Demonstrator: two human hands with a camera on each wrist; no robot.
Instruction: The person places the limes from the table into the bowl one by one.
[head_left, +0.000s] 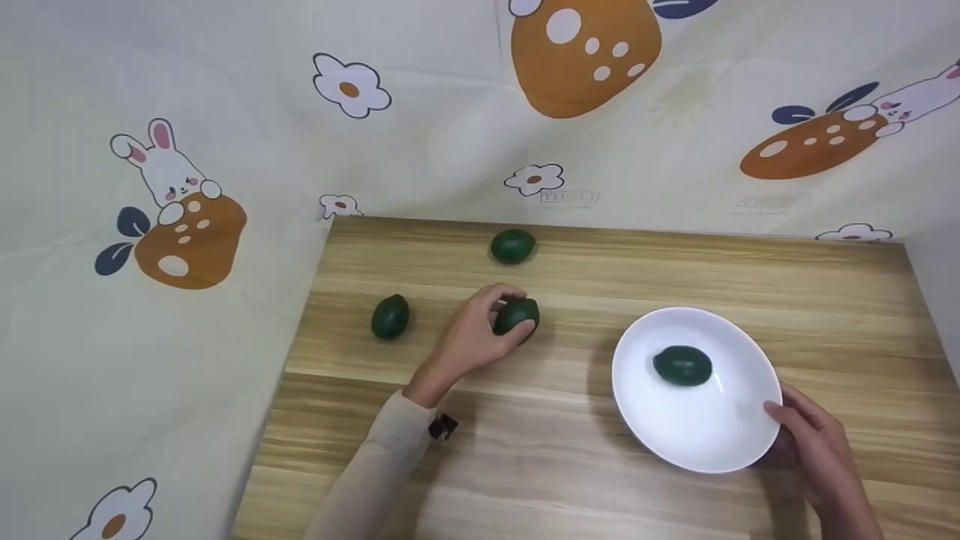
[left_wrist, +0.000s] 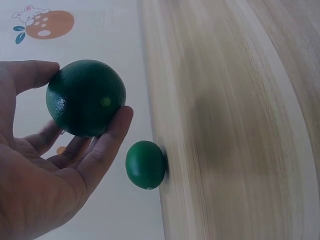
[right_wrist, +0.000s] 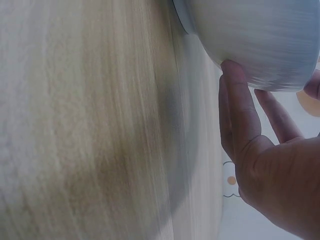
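My left hand (head_left: 480, 330) grips a dark green lime (head_left: 517, 318) between thumb and fingers, over the left-middle of the table. In the left wrist view that lime (left_wrist: 86, 98) shows its pale stem spot. On the right, my right hand (head_left: 821, 442) holds a white bowl (head_left: 720, 439) by its rim, the thumb on top. The right wrist view shows the fingers (right_wrist: 242, 107) against the underside of the bowl (right_wrist: 260, 45). One lime (head_left: 682, 366) lies inside the bowl. Whether the bowl touches the table I cannot tell.
Two more limes rest on the wood-grain table (head_left: 555, 465): one lime (head_left: 513, 246) near the back edge, another lime (head_left: 391, 316) left of my left hand. A printed sheet (head_left: 435, 142) with rabbits and flowers rises behind the table and along its left side.
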